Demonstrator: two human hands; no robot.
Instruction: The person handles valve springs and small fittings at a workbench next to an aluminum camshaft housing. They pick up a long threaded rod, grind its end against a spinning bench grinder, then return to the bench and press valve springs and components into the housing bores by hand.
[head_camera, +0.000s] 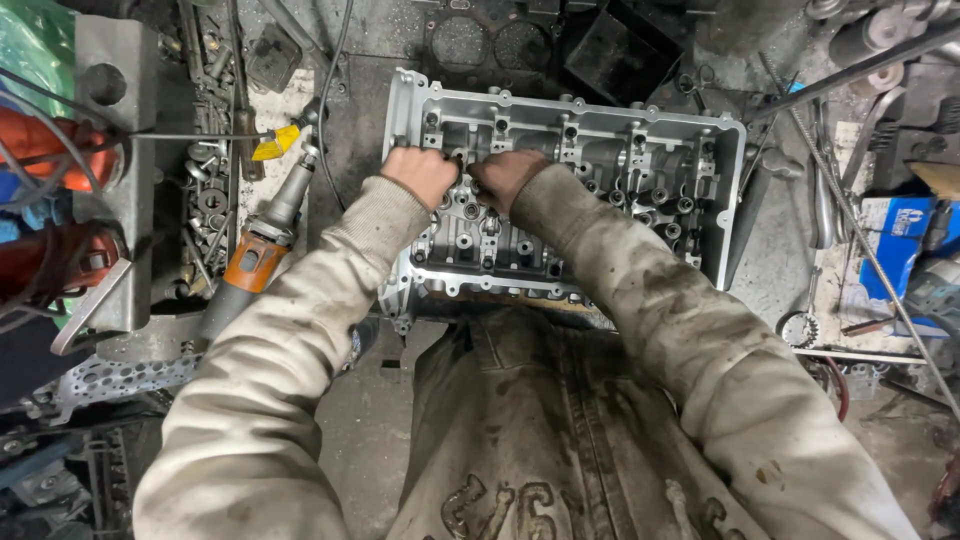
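Sleeves nearest | cylinder head (600, 160) lying flat on desk (770, 270) | left hand (421, 175) and right hand (508, 177) curled tight at its upper-left corner, held part hidden | step, I judge: seating a fitting | next: firm, even pressure

A bare aluminium engine cylinder head (610, 160) lies flat at the upper centre of the frame, its long side running left to right and tilted slightly, right end lower. It is a pale silver, rectangular casting with a raised rim, bolt lugs along its edges, and rows of round bores and recesses across its open top face. The left third is partly hidden. The left hand (420, 175) and right hand (510, 178) rest side by side on its upper left part, fingers curled down into the recesses.
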